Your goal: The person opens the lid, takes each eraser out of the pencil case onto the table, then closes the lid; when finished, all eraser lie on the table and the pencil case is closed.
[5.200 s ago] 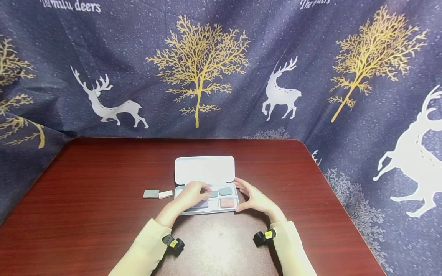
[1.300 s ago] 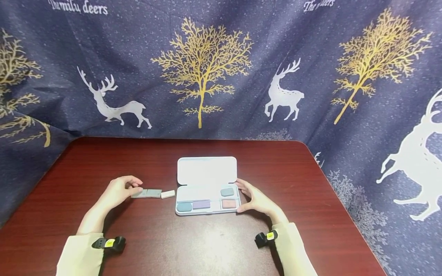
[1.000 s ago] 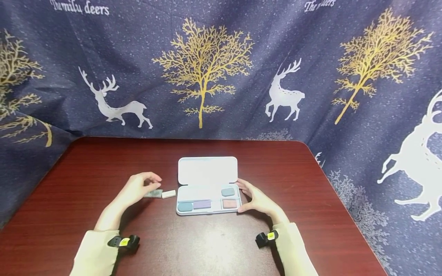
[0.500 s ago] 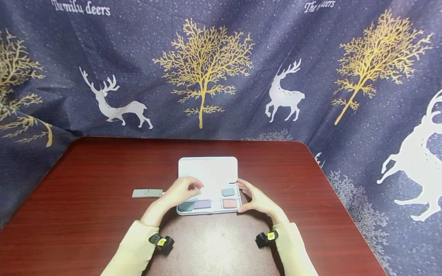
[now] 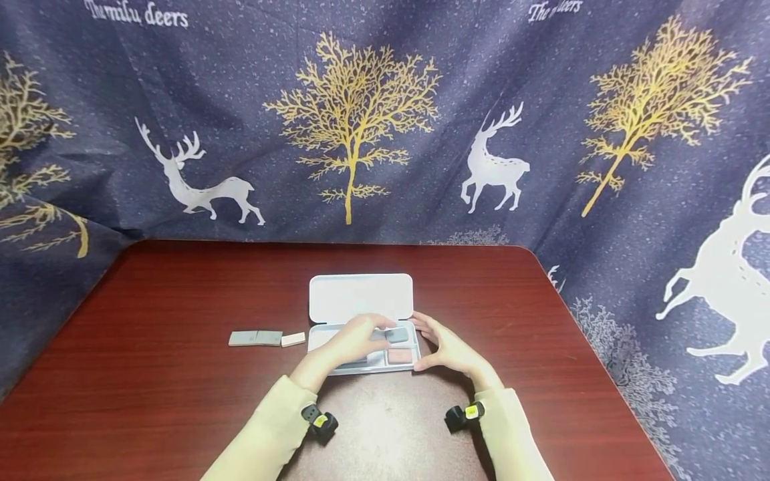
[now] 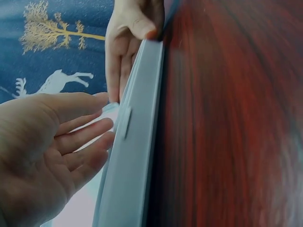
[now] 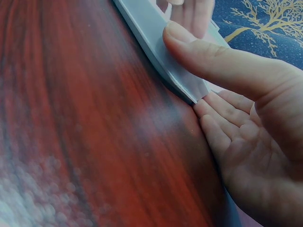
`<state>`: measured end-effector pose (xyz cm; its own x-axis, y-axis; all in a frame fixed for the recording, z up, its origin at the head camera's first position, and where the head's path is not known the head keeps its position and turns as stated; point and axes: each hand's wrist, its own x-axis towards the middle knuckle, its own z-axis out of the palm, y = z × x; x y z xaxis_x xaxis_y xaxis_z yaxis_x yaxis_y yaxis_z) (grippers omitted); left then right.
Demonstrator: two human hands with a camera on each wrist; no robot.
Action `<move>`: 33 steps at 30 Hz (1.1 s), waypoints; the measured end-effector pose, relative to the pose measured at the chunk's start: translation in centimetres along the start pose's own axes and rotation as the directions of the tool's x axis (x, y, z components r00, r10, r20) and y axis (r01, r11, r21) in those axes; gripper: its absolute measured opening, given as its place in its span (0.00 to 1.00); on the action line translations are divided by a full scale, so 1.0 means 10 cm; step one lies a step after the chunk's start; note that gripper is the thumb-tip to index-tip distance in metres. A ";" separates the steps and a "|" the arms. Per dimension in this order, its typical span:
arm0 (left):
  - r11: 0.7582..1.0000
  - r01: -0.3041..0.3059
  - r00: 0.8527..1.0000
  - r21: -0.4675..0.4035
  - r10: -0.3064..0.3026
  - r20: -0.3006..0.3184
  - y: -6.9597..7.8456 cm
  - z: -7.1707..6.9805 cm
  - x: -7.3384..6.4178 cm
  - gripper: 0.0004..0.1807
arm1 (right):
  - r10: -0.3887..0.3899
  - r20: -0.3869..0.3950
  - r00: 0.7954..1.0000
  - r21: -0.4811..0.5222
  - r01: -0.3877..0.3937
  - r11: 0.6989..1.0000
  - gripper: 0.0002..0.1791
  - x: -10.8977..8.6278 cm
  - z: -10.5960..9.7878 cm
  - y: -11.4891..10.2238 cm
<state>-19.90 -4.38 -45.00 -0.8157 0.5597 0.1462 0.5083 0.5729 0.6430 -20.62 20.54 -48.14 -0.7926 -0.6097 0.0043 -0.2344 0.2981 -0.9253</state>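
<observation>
A pale blue-white hinged case [image 5: 361, 297] stands on the table with its lid raised. My left hand [image 5: 351, 341] hovers over its tray, thumb and fingertips beside a rounded grey-green block [image 5: 399, 335] in the back right compartment. In the left wrist view the fingers of that hand are loosely bent and nothing shows between them. A pink block [image 5: 400, 356] lies in the front right compartment. The left part of the tray is largely hidden by my left hand. My right hand [image 5: 448, 344] grips the case's right end, its thumb [image 7: 182, 35] on the front corner and fingers behind.
Left of the case, two flat grey blocks [image 5: 243, 339] and a small white block [image 5: 293, 339] lie in a row on the reddish-brown table [image 5: 180, 401]. A dark blue cloth [image 5: 385, 133] with deer and trees hangs behind.
A grey block from the tray now lies at the left end of the row on the table. My left hand has moved back right, over the tray. The right hand stays on the case.
</observation>
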 end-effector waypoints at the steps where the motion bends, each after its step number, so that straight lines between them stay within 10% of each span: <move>1: 1.000 -0.009 1.000 0.005 0.009 0.002 0.01 0.02 0.02 0.20 | 0.001 0.001 1.000 -0.004 -0.001 1.000 0.56 0.00 0.00 0.00; 33: 0.999 -0.020 0.997 -0.041 0.023 0.076 0.07 0.20 0.11 0.22 | 0.000 0.009 1.000 0.000 0.000 1.000 0.56 0.01 -0.01 0.04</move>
<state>-19.91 -2.18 -45.92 -0.7801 0.6170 0.1034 0.5131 0.5365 0.6700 -20.83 20.62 -48.44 -0.7876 -0.6161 0.0014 -0.2349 0.2982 -0.9252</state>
